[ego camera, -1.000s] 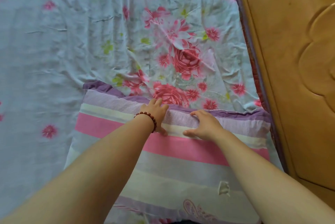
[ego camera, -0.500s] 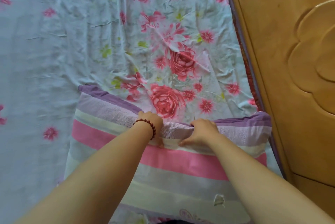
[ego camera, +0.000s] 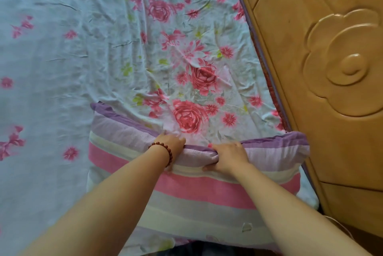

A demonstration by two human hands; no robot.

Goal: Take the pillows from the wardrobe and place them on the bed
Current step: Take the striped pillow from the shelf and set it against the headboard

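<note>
A pillow (ego camera: 207, 189) with purple, cream, pink and grey stripes lies on the bed (ego camera: 62, 69), close to the headboard side. My left hand (ego camera: 172, 143), with a red bead bracelet on the wrist, grips the pillow's far purple edge, fingers curled over it. About a hand's width to its right, my right hand (ego camera: 228, 156) grips the same edge, thumb on top and fingers tucked behind. The fabric bunches between the two hands.
The bed's pale blue sheet carries pink roses (ego camera: 201, 77) and is wrinkled. A carved wooden headboard (ego camera: 331, 69) runs along the right side, close to the pillow's right corner. Open sheet spreads to the left and beyond the pillow.
Both hands went from resting flat on the pillow's far edge to curling around it. The edge has bunched and pulled toward me, showing more rose sheet beyond it.
</note>
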